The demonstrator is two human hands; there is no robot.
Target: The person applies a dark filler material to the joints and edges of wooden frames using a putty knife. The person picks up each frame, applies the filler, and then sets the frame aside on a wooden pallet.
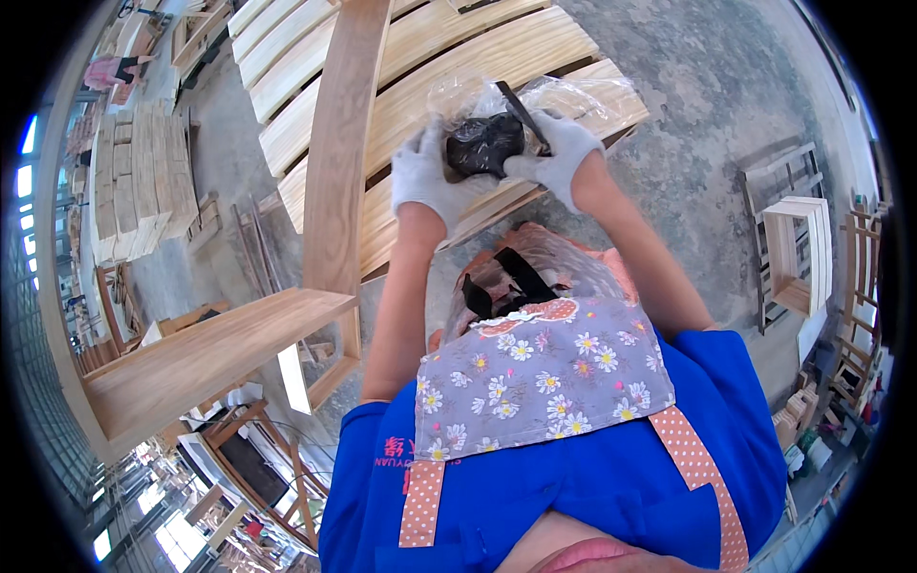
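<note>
Both gloved hands close around a black lump [484,143] in a clear plastic bag [535,95], held above the slatted wooden frame [430,86]. Left hand [425,177] cups beneath; right hand [562,153] pinches the side. Support the underside fully and keep the grip even, so the thin plastic should not tear.

Woodworking shop: stacked timber slats [143,181]

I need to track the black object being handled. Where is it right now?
In the head view, upper centre: the black object sits between the gloved left hand and right hand, partly in clear plastic wrap, over the slatted wooden panel.
</note>
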